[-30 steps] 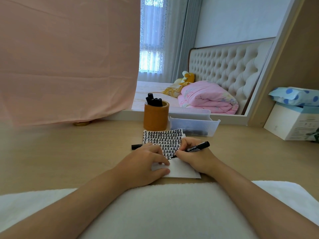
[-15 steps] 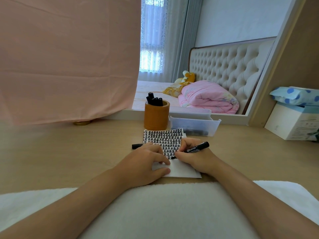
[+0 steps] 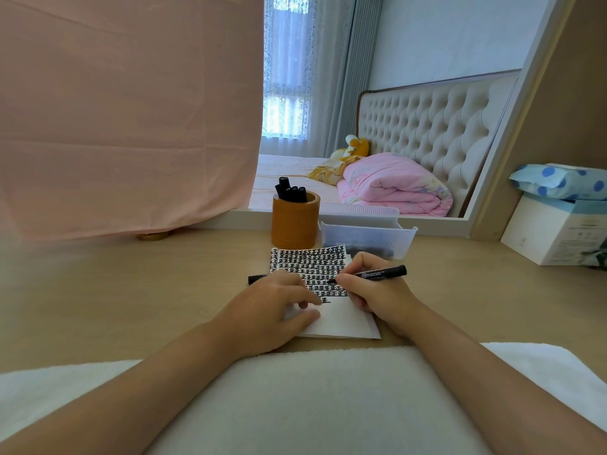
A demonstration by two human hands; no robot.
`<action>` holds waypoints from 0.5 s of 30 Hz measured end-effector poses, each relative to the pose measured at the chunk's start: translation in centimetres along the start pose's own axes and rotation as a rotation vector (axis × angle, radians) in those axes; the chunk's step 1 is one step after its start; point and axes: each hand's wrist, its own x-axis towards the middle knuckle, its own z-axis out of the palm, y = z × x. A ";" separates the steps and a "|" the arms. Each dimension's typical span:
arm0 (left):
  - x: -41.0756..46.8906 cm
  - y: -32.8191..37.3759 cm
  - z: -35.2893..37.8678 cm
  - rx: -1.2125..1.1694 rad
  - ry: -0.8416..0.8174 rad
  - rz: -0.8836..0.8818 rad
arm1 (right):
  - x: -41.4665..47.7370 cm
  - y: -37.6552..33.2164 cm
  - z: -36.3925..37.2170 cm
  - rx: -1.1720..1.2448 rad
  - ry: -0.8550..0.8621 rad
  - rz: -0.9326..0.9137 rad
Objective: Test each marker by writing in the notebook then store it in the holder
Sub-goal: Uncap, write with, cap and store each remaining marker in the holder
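The marker [image 3: 377, 274] in play is a slim black pen with small white print on its barrel, uncapped, its tip touching the notebook page and its back end slanting up to the right. It is pinched in the fingers of the right hand [image 3: 374, 292], which rests on the right edge of the notebook.

From the largest thing down: a pale wooden desk [image 3: 131, 290] carries everything, with a pink cloth [image 3: 124, 119] hanging over its far left and a mirror [image 3: 410, 110] behind showing a bed. One white box [image 3: 551, 231] stands at the far right with a blue dotted pack [image 3: 558, 180] on top. One clear plastic tray [image 3: 364, 238] sits just right of one round brown holder [image 3: 295, 221], which stands just beyond the notebook. One small notebook [image 3: 341, 320] lies open in front of the person, its upper part filled with rows of thick black marks, its lower part blank. The left hand [image 3: 266, 313] lies flat on its left side, fingers loosely curled, pressing the page down and gripping nothing.

About five black markers [image 3: 290, 192] stand upright in the holder. One more black piece [image 3: 258, 278], a cap or a marker, pokes out left of the notebook behind the left hand.
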 end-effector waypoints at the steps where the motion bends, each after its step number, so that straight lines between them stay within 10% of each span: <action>1: 0.1 -0.2 0.0 -0.017 0.069 -0.004 | 0.0 -0.1 0.0 -0.005 0.002 -0.013; 6: 0.4 -2.7 -0.2 0.014 0.365 -0.304 | 0.2 -0.4 -0.1 -0.046 0.042 -0.046; 15: 0.5 -5.2 0.1 0.131 0.171 -0.684 | 0.5 -0.8 -0.1 0.282 -0.027 0.063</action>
